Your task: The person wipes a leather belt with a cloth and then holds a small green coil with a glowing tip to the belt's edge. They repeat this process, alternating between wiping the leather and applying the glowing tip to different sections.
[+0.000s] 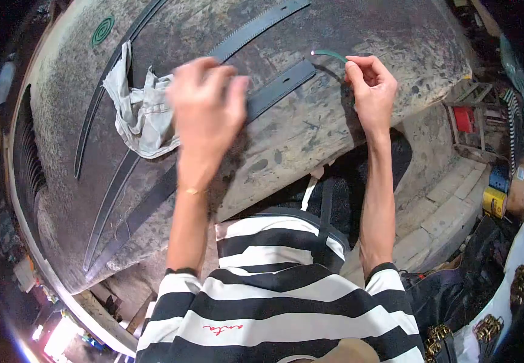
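Note:
Between the thumb and fingers of my right hand (372, 88) is a short curved piece of green mosquito coil (331, 54). Its far tip glows pinkish white and points left, over the table. My left hand (209, 103) is smeared by motion, so I cannot tell whether it grips anything. Below it, a black leather belt (283, 88) with a slot near its end runs across the table. A crumpled light grey cloth (147, 115) lies just left of this hand. Farther back is another belt (259, 29) with stitching along its edge.
The worn, stained table (310, 130) slopes across the view. A narrow belt (97, 100) curves along its left side, near a green mosquito coil (103, 30). At right are a wooden rack (483, 115), a yellow can (494, 201) and several metal buckles (487, 328).

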Available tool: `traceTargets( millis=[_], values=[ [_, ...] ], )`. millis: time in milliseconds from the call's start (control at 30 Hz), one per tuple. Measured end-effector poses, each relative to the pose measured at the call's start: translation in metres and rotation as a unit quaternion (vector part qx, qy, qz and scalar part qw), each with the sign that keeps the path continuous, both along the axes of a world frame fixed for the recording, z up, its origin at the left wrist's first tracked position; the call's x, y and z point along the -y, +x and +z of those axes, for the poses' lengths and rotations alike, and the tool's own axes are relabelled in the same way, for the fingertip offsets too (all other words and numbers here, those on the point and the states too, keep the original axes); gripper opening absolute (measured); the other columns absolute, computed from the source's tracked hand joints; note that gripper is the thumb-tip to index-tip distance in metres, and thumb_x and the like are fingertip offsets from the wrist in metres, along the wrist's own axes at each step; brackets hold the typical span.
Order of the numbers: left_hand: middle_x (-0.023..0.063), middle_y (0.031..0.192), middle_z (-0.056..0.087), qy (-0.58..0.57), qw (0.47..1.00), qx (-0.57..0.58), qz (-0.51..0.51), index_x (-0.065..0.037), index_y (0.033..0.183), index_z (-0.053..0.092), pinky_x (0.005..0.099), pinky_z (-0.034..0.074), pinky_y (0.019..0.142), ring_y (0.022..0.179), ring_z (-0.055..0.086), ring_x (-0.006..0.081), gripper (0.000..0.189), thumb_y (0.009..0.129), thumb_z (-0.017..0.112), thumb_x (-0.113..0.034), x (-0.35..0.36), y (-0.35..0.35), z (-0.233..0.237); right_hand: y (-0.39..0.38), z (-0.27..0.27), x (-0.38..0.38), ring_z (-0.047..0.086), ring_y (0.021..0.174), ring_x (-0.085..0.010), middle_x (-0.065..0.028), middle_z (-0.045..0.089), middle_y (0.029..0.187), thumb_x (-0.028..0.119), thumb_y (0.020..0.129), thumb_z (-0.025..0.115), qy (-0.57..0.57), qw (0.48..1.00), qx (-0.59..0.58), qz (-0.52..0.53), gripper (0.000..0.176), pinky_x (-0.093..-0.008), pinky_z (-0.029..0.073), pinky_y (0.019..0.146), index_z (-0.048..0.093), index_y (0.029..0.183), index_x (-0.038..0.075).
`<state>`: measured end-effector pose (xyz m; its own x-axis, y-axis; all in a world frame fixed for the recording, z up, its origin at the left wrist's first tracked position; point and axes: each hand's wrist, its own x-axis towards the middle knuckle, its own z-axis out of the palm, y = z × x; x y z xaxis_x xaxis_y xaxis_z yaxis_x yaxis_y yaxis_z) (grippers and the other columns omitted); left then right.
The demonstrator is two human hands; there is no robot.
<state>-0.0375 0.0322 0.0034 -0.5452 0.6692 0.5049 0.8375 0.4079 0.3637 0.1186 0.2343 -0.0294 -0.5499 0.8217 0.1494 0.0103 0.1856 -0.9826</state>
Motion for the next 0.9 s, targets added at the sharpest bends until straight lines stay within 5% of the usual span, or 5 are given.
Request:
traceTargets(
  millis=[133,333,433,633,900],
  values=[
    [0.0225,0.13,0.053,-0.102,0.963,-0.135,0.208,-0.006,0.123,0.061,0.0496,0.037,0.105,0.124,0.047,0.0402,0.052,0.083,0.072,-0.037,0.084,-0.054,-0.002,-0.002,-0.002,0.004,0.051,0.064,-0.0018,0.0042,0.06,0.072,0.006,0.09,0.066,0.011,1.0,0.022,0.01,0.009,-0.0188,0.04,0.058,0.068,0.094,-0.001],
    [0.0213,0.15,0.038,-0.134,0.97,0.055,0.194,-0.006,0.144,0.044,0.0498,0.023,0.115,0.143,0.029,0.0357,0.064,0.094,0.058,-0.044,0.122,-0.078,-0.04,-0.005,-0.004,0.004,0.048,0.062,-0.0009,0.0059,0.058,0.069,0.006,0.088,0.067,0.036,0.999,0.036,0.013,0.008,-0.0193,0.038,0.055,0.069,0.092,0.0],
    [0.0185,0.15,0.039,-0.137,0.971,0.021,0.193,-0.005,0.143,0.044,0.048,0.023,0.115,0.142,0.032,0.0335,0.063,0.095,0.056,-0.044,0.121,-0.078,-0.042,-0.004,-0.003,0.006,0.048,0.063,-0.0006,0.0057,0.058,0.07,0.006,0.088,0.067,0.047,0.996,0.07,0.006,0.008,-0.0191,0.038,0.055,0.069,0.093,0.0],
    [0.0169,0.147,0.044,-0.109,0.975,0.045,0.186,-0.002,0.13,0.056,0.0427,0.033,0.11,0.135,0.042,0.0347,0.052,0.093,0.06,-0.039,0.118,-0.073,-0.035,-0.004,-0.003,0.006,0.05,0.065,-0.0011,0.0044,0.061,0.073,0.007,0.09,0.066,0.023,0.999,0.032,0.003,0.009,-0.0194,0.041,0.058,0.069,0.094,0.0],
    [0.0152,0.12,0.061,-0.029,0.98,0.045,0.192,0.003,0.084,0.056,0.0371,0.047,0.088,0.106,0.061,0.0299,0.023,0.085,0.071,-0.014,0.12,-0.071,-0.033,-0.005,0.0,0.007,0.052,0.065,-0.0019,0.0037,0.062,0.074,0.007,0.09,0.067,0.022,1.0,0.021,-0.003,0.009,-0.0197,0.042,0.058,0.069,0.095,0.0]
  ],
)
